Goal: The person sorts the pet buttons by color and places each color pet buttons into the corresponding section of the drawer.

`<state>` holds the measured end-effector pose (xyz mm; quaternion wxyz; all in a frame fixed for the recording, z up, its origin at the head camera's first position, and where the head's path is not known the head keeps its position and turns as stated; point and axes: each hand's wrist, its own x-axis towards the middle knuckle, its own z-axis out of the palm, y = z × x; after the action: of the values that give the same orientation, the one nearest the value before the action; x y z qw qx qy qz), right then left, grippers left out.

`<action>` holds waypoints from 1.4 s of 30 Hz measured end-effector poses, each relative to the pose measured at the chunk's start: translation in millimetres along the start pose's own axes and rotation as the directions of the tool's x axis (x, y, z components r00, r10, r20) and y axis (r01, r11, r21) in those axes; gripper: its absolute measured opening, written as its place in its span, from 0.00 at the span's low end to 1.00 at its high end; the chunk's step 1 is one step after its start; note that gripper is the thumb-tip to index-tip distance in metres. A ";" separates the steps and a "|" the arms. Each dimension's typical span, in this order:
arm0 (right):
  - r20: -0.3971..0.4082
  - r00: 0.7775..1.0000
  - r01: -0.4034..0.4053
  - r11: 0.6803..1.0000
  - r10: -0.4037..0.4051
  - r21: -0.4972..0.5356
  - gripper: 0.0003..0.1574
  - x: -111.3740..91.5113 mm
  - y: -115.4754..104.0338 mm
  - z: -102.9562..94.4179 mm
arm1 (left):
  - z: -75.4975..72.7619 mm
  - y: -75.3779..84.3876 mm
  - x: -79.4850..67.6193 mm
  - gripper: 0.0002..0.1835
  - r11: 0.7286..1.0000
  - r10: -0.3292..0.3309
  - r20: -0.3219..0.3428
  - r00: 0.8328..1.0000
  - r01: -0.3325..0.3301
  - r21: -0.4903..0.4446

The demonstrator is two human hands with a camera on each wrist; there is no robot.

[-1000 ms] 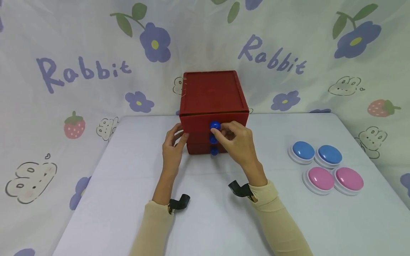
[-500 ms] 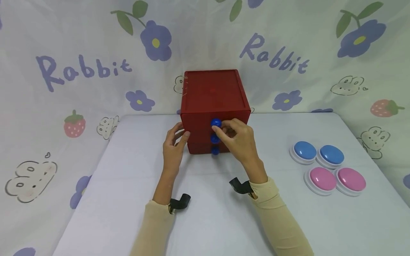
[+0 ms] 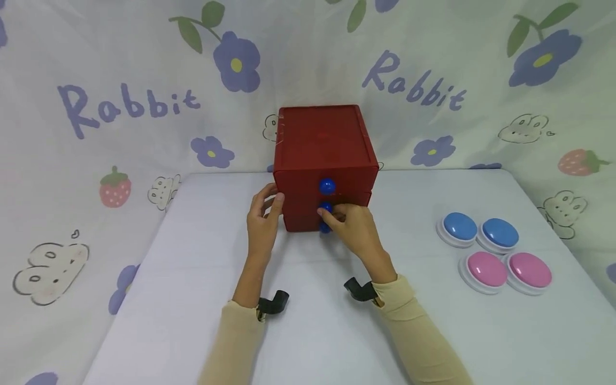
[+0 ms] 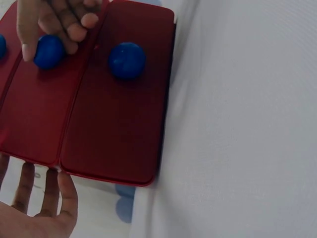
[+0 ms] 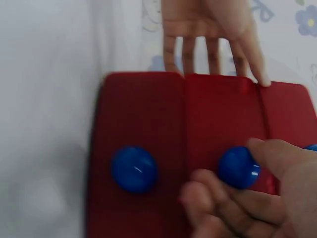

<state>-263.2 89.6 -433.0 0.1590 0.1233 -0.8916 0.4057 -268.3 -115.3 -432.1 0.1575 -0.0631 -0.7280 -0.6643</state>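
The red drawer box (image 3: 323, 160) stands near the far edge of the bench (image 3: 192, 299), all three drawers looking flush. The left hand (image 3: 262, 224) lies with straight fingers against the box's left side, bracing it. The right hand (image 3: 353, 227) pinches the middle blue knob (image 3: 325, 209), below the top knob (image 3: 326, 186). The step in hand seems to be opening the middle drawer; next comes a straight pull toward the near edge while the left hand steadies the box.
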 end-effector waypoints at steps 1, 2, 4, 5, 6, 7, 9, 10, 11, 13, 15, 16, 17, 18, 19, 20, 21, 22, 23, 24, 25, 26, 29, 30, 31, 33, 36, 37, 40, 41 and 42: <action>-0.033 0.999 0.017 1.000 -0.016 0.022 0.17 -2.0 3.1 4.6 | -0.1 0.5 -0.2 0.23 1.000 -0.003 0.003 1.000 0.003 -0.003; -0.072 0.997 0.040 0.998 -0.037 0.042 0.17 -4.5 6.6 9.5 | -0.2 0.6 -0.5 0.23 1.000 -0.007 0.007 1.000 0.007 -0.002; -0.157 0.984 0.096 0.993 -0.085 0.067 0.17 -9.5 13.5 19.2 | -0.4 -0.3 -1.0 0.23 1.000 -0.015 0.013 1.000 0.015 -0.002; -0.195 0.975 0.125 0.989 -0.109 0.075 0.16 -12.0 16.1 23.2 | -0.5 -4.0 -0.4 0.24 1.000 -0.018 0.016 1.000 0.018 -0.004; -0.229 0.965 0.152 0.985 -0.131 0.080 0.16 -14.4 18.5 26.5 | -0.6 -8.0 0.3 0.24 1.000 -0.020 0.019 1.000 0.020 -0.008; -0.260 0.954 0.177 0.981 -0.151 0.081 0.17 -16.6 20.7 29.5 | -0.7 -12.5 1.3 0.24 1.000 -0.022 0.022 1.000 0.023 -0.011; -0.302 0.938 0.207 0.974 -0.170 0.094 0.16 -20.4 23.3 33.1 | -0.8 -22.3 3.7 0.24 0.999 -0.025 0.029 0.999 0.026 -0.020; -0.314 0.934 0.214 0.971 -0.173 0.101 0.15 -22.0 24.0 34.0 | -0.9 -27.3 4.8 0.24 0.999 -0.027 0.031 0.999 0.027 -0.025; -0.321 0.931 0.220 0.970 -0.176 0.107 0.15 -23.4 24.2 34.3 | -1.2 -32.2 5.9 0.25 0.999 -0.028 0.032 0.999 0.029 -0.029; -0.324 0.930 0.223 0.968 -0.176 0.115 0.15 -25.8 24.5 34.4 | -1.6 -35.4 6.1 0.25 0.999 -0.026 0.036 0.999 0.027 -0.033; -0.318 0.932 0.219 0.969 -0.173 0.117 0.14 -27.7 23.9 33.6 | -1.9 -37.3 6.2 0.25 0.999 -0.024 0.037 0.999 0.025 -0.037; -0.313 0.934 0.215 0.970 -0.169 0.117 0.14 -28.4 23.6 33.0 | -2.0 -37.4 6.2 0.25 0.999 -0.022 0.036 0.999 0.024 -0.036; -0.310 0.937 0.209 0.971 -0.165 0.117 0.14 -29.3 23.2 32.4 | -2.1 -37.4 6.0 0.26 0.999 -0.022 0.037 0.999 0.023 -0.036; -0.306 0.938 0.204 0.972 -0.160 0.117 0.14 -30.0 23.0 32.2 | -2.2 -37.4 5.8 0.26 0.999 -0.025 0.038 0.999 0.026 -0.037; -0.302 0.941 0.197 0.973 -0.153 0.119 0.14 -30.8 23.1 32.1 | -2.3 -37.2 5.6 0.26 0.999 -0.029 0.037 0.999 0.030 -0.036; -0.299 0.942 0.193 0.974 -0.150 0.119 0.13 -31.7 22.9 31.8 | -2.5 -36.7 5.4 0.26 0.999 -0.034 0.034 0.999 0.035 -0.037; -0.295 0.944 0.191 0.974 -0.149 0.118 0.13 -32.6 22.5 31.5 | -2.7 -36.4 5.2 0.26 0.999 -0.038 0.033 0.999 0.040 -0.035; -0.291 0.945 0.191 0.975 -0.151 0.115 0.13 -33.4 22.3 31.4 | -3.1 -36.0 5.0 0.26 0.998 -0.042 0.031 0.999 0.043 -0.036; -0.289 0.945 0.191 0.975 -0.151 0.112 0.14 -34.4 21.9 31.3 | -3.4 -35.3 4.9 0.26 0.998 -0.048 0.031 0.998 0.050 -0.041; -0.289 0.945 0.193 0.975 -0.154 0.111 0.14 -35.3 21.4 30.9 | -3.6 -32.4 4.6 0.26 0.998 -0.057 0.029 0.998 0.058 -0.040; -0.289 0.945 0.194 0.975 -0.156 0.108 0.14 -36.4 20.5 30.3 | -3.5 -27.3 3.7 0.26 0.998 -0.058 0.029 0.998 0.059 -0.036; -0.290 0.943 0.198 0.975 -0.160 0.105 0.14 -37.3 19.3 29.5 | -3.3 -22.1 2.9 0.26 0.998 -0.060 0.031 0.998 0.061 -0.033; -0.296 0.941 0.201 0.974 -0.162 0.106 0.14 -39.3 17.3 27.5 | -2.4 -6.2 0.1 0.26 0.997 -0.064 0.036 0.997 0.065 -0.028; -0.299 0.940 0.203 0.973 -0.164 0.107 0.14 -39.9 16.9 27.0 | -2.0 -1.4 -0.8 0.25 0.998 -0.065 0.037 0.997 0.066 -0.022; -0.301 0.939 0.205 0.973 -0.164 0.108 0.14 -40.7 16.6 26.6 | -1.7 1.3 -1.5 0.25 0.998 -0.062 0.039 0.997 0.063 -0.022; -0.303 0.938 0.210 0.971 -0.167 0.115 0.14 -42.3 16.6 26.4 | -1.8 1.9 -1.9 0.25 0.998 -0.062 0.040 0.997 0.063 -0.025; -0.302 0.936 0.224 0.967 -0.180 0.119 0.13 -45.3 16.7 26.7 | -2.4 1.5 -2.7 0.25 0.998 -0.065 0.033 0.997 0.066 -0.024; -0.298 0.937 0.228 0.966 -0.184 0.120 0.13 -46.3 16.5 26.6 | -2.6 1.4 -3.0 0.25 0.998 -0.064 0.030 0.997 0.065 -0.024; -0.293 0.936 0.237 0.965 -0.194 0.117 0.13 -49.1 15.5 25.0 | -2.6 1.5 -3.1 0.25 0.998 -0.062 0.026 0.998 0.063 -0.021; -0.293 0.936 0.238 0.965 -0.197 0.113 0.13 -50.4 14.8 24.0 | -2.3 1.7 -3.0 0.25 0.998 -0.061 0.028 0.998 0.062 -0.022; -0.296 0.934 0.240 0.965 -0.198 0.111 0.13 -51.7 14.4 23.0 | -1.9 1.9 -2.9 0.25 0.998 -0.061 0.032 0.998 0.061 -0.024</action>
<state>-225.0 86.1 -477.0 0.3194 0.1740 -0.8086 0.4625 -264.8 -116.7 -431.1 0.1249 -0.0532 -0.7237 -0.6766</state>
